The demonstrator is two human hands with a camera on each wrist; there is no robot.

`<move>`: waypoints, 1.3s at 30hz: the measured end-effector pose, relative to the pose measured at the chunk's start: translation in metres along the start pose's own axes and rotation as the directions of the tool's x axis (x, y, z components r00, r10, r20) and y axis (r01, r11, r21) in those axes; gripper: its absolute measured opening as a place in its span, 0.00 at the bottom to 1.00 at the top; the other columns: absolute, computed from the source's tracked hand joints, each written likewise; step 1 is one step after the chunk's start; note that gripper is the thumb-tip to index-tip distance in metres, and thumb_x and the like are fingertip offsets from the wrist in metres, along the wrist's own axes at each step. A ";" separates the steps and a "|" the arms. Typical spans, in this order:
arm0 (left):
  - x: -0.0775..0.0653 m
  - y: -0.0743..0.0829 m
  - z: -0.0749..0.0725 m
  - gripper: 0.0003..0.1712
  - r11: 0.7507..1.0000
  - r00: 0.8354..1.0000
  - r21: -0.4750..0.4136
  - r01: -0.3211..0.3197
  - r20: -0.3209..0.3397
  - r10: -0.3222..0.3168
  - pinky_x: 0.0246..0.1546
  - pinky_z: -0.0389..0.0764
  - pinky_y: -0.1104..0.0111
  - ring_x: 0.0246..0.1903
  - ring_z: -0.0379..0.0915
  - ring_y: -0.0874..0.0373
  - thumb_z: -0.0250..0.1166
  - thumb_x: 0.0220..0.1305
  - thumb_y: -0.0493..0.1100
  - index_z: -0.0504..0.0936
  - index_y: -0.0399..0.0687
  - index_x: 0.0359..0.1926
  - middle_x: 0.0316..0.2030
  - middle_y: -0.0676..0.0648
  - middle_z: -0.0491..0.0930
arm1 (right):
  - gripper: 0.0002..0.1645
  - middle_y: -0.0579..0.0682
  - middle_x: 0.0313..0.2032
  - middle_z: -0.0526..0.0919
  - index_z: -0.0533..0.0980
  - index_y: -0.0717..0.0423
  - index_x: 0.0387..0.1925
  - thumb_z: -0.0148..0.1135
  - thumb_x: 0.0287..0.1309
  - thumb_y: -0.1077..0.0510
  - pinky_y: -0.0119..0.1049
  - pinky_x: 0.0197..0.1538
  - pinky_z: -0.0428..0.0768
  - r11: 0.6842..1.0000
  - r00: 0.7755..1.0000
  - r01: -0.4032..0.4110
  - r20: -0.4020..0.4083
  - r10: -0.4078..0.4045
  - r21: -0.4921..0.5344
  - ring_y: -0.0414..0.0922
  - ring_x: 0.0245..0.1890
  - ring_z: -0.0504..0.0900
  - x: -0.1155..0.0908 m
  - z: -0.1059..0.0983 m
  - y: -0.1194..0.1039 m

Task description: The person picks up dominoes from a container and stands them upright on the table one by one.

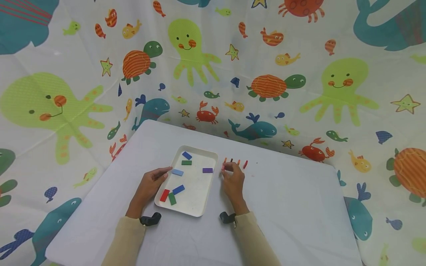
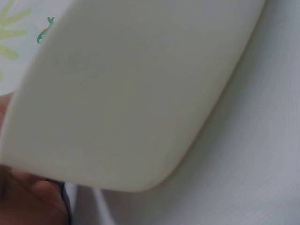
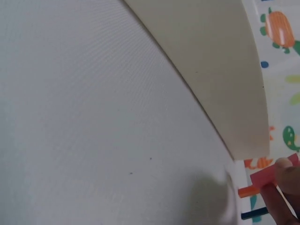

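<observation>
My right hand (image 1: 234,181) pinches a small pinkish-red block (image 3: 265,176) between thumb and fingertips, just off the right rim of a white tray (image 1: 196,197). My left hand (image 1: 150,184) is at the tray's left rim, its fingers mostly straight and their tips right at the edge. Inside the tray lie several flat blocks, among them a purple block (image 1: 208,170), a light blue block (image 1: 178,172), a red block (image 1: 164,195) and a green block (image 1: 172,198). In the left wrist view the tray's outer wall (image 2: 136,103) hides much of the left hand.
Just beyond my right hand stands a short row of narrow pieces, including an orange piece (image 1: 238,162), a dark piece (image 1: 232,160) and a red piece (image 1: 245,164). A white cloth covers the table (image 1: 293,207). Behind it hangs a curtain (image 1: 213,74) printed with sea animals.
</observation>
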State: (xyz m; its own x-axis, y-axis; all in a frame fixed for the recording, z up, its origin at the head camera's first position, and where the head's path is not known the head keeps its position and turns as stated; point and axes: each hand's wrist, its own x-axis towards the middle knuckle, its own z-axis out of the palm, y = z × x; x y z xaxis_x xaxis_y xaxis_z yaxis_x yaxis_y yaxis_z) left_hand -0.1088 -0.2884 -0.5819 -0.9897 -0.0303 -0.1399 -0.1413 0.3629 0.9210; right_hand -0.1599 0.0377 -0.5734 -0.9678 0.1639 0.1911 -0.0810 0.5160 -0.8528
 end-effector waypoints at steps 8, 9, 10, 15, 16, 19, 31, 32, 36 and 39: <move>0.001 0.000 0.000 0.25 1.000 1.000 0.003 0.001 0.002 -0.001 0.69 0.76 0.56 0.76 0.69 0.43 0.62 0.80 0.52 0.79 0.56 0.73 0.75 0.45 0.75 | 0.15 0.45 0.51 0.88 0.81 0.47 0.53 0.71 0.68 0.62 0.48 0.73 0.80 1.000 1.000 -0.019 0.016 0.019 0.000 0.46 0.56 0.87 0.000 0.003 0.007; 0.001 0.000 0.000 0.25 1.000 1.000 0.003 0.000 0.001 0.000 0.69 0.76 0.56 0.76 0.69 0.43 0.62 0.80 0.52 0.79 0.56 0.72 0.75 0.45 0.75 | 0.15 0.45 0.51 0.88 0.81 0.47 0.53 0.71 0.68 0.62 0.48 0.73 0.80 1.000 1.000 -0.015 0.016 0.015 0.002 0.46 0.56 0.87 0.000 0.003 0.008; 0.001 0.000 0.000 0.25 1.000 1.000 0.003 0.000 0.000 0.000 0.69 0.76 0.56 0.76 0.69 0.43 0.62 0.80 0.53 0.79 0.57 0.72 0.75 0.45 0.75 | 0.15 0.45 0.51 0.88 0.81 0.47 0.53 0.71 0.68 0.62 0.49 0.73 0.80 1.000 1.000 -0.009 0.017 0.009 0.005 0.46 0.56 0.87 0.000 0.003 0.009; 0.002 -0.001 0.000 0.24 1.000 1.000 0.002 0.005 -0.005 -0.005 0.69 0.77 0.56 0.76 0.70 0.43 0.62 0.79 0.53 0.80 0.58 0.72 0.74 0.46 0.75 | 0.15 0.45 0.51 0.89 0.81 0.48 0.52 0.72 0.67 0.62 0.48 0.72 0.80 1.000 1.000 0.004 0.016 -0.004 0.013 0.46 0.56 0.88 0.000 0.005 0.011; 0.002 -0.001 0.000 0.24 1.000 1.000 0.001 0.007 -0.006 -0.007 0.69 0.77 0.56 0.76 0.70 0.43 0.62 0.79 0.53 0.80 0.58 0.72 0.74 0.46 0.75 | 0.15 0.45 0.51 0.89 0.81 0.48 0.52 0.72 0.67 0.62 0.48 0.72 0.80 1.000 1.000 0.005 0.017 -0.005 0.014 0.46 0.56 0.88 0.000 0.005 0.011; 0.002 -0.001 -0.001 0.25 1.000 1.000 -0.001 0.008 -0.002 -0.008 0.69 0.77 0.55 0.76 0.70 0.42 0.62 0.80 0.53 0.79 0.57 0.72 0.75 0.45 0.75 | 0.15 0.45 0.51 0.89 0.81 0.47 0.52 0.72 0.68 0.62 0.47 0.72 0.80 1.000 1.000 0.002 0.023 -0.002 0.011 0.46 0.56 0.88 0.000 0.006 0.012; 0.003 -0.002 -0.001 0.24 1.000 1.000 0.000 0.000 -0.001 0.000 0.70 0.76 0.56 0.76 0.69 0.43 0.62 0.80 0.52 0.79 0.56 0.72 0.74 0.46 0.75 | 0.17 0.48 0.52 0.89 0.80 0.51 0.53 0.72 0.66 0.66 0.49 0.70 0.82 1.000 0.999 0.008 0.038 -0.009 0.025 0.47 0.54 0.89 0.002 0.006 0.014; 0.003 -0.002 -0.001 0.24 1.000 1.000 -0.001 -0.001 -0.001 0.001 0.70 0.76 0.56 0.76 0.69 0.43 0.62 0.80 0.52 0.79 0.56 0.72 0.74 0.45 0.75 | 0.17 0.48 0.52 0.89 0.80 0.51 0.53 0.72 0.66 0.66 0.49 0.70 0.82 1.000 0.999 0.008 0.039 -0.009 0.026 0.47 0.54 0.89 0.002 0.006 0.014; 0.003 -0.001 0.000 0.24 1.000 1.000 -0.002 0.000 -0.002 0.000 0.69 0.76 0.56 0.76 0.70 0.43 0.62 0.80 0.52 0.79 0.57 0.72 0.74 0.46 0.75 | 0.18 0.49 0.53 0.89 0.80 0.52 0.55 0.71 0.66 0.67 0.48 0.71 0.82 1.000 0.999 0.011 0.042 -0.012 0.029 0.47 0.54 0.89 0.003 0.005 0.015; 0.004 -0.001 0.000 0.24 1.000 1.000 -0.004 0.001 -0.002 -0.001 0.69 0.77 0.56 0.76 0.70 0.43 0.62 0.80 0.52 0.80 0.57 0.72 0.74 0.46 0.75 | 0.20 0.49 0.53 0.88 0.80 0.52 0.55 0.73 0.65 0.66 0.49 0.73 0.79 1.000 0.999 0.012 0.036 -0.012 0.017 0.47 0.55 0.88 0.002 0.005 0.014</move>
State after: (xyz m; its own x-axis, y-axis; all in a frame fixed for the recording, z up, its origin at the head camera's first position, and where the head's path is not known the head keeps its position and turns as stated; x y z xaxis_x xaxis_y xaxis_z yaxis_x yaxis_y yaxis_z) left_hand -0.1122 -0.2894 -0.5836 -0.9896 -0.0323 -0.1403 -0.1425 0.3589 0.9224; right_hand -0.1644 0.0407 -0.5874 -0.9747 0.1268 0.1840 -0.0966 0.5035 -0.8586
